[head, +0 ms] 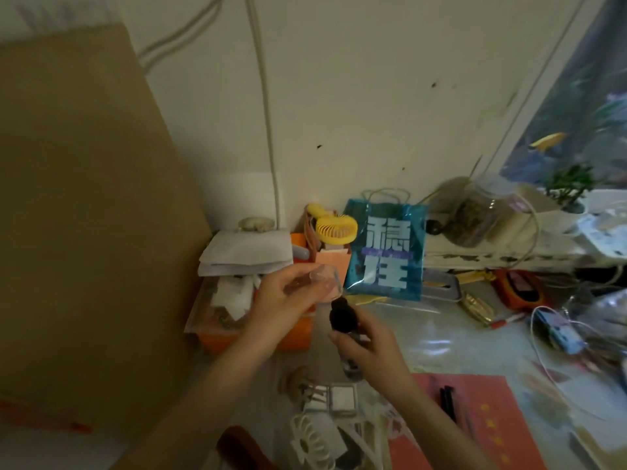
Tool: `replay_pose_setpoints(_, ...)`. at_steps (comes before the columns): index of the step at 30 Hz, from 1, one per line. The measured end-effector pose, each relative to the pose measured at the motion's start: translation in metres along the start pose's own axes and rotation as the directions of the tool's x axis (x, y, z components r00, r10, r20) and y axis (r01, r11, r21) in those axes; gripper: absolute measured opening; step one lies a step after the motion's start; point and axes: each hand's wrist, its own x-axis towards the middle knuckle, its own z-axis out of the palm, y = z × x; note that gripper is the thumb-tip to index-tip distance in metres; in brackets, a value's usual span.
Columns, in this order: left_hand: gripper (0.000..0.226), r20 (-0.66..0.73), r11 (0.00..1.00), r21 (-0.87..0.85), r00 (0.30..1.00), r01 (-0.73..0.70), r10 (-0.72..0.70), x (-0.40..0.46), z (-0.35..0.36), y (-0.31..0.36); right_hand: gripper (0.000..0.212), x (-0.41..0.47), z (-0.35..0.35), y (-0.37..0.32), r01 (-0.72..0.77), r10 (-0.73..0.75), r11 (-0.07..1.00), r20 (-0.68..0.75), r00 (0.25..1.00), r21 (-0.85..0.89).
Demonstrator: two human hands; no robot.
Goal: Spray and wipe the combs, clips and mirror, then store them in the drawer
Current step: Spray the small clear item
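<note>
My right hand (pixel 368 347) grips a small clear spray bottle (pixel 351 362) with a black nozzle head (pixel 341 317), held upright above the desk. My left hand (pixel 288 296) holds a clear plastic cap (pixel 325 283) just above and left of the nozzle. Below the hands lie a small square mirror (pixel 342 398), a striped hair clip (pixel 314 395) and a white comb-like piece (pixel 312 439). A black comb or clip (pixel 448 401) rests on a pink paper (pixel 481 418).
An orange bin (pixel 220 337) with papers stands behind my left hand. A blue printed bag (pixel 386 252), a yellow hand fan (pixel 336 227), a glass jar (pixel 475 218) and cables crowd the back and right. A brown board (pixel 84 215) stands at left.
</note>
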Motion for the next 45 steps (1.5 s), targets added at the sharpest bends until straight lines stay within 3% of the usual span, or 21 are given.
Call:
replay_pose_setpoints(9,0.018,0.092,0.986,0.014,0.983,-0.164,0.162,0.000,0.022,0.077,0.027,0.009,-0.047,-0.062,0.215,-0.215,0.977,-0.038,0.976,-0.015)
replay_pose_setpoints(15,0.026,0.145,0.978,0.058,0.970,-0.203,0.193,0.008,0.036,0.093,0.047,0.010,-0.070,-0.074,0.269,-0.251,0.960,-0.182,0.951,0.078)
replay_pose_setpoints(24,0.024,0.262,0.961,0.055,0.932,-0.272,0.249,0.016,0.057,0.114,0.032,0.006,-0.087,-0.075,0.276,-0.220,0.934,-0.246,0.944,0.227)
replay_pose_setpoints(29,0.032,0.291,0.950,0.034,0.912,-0.311,0.288,0.019,0.067,0.116,0.056,0.002,-0.089,-0.070,0.304,-0.221,0.895,-0.267,0.938,0.325)
replay_pose_setpoints(45,0.036,0.350,0.955,-0.029,0.892,-0.294,0.285,0.026,0.089,0.100,0.045,-0.002,-0.093,-0.057,0.294,-0.227,0.933,-0.295,0.928,0.208)
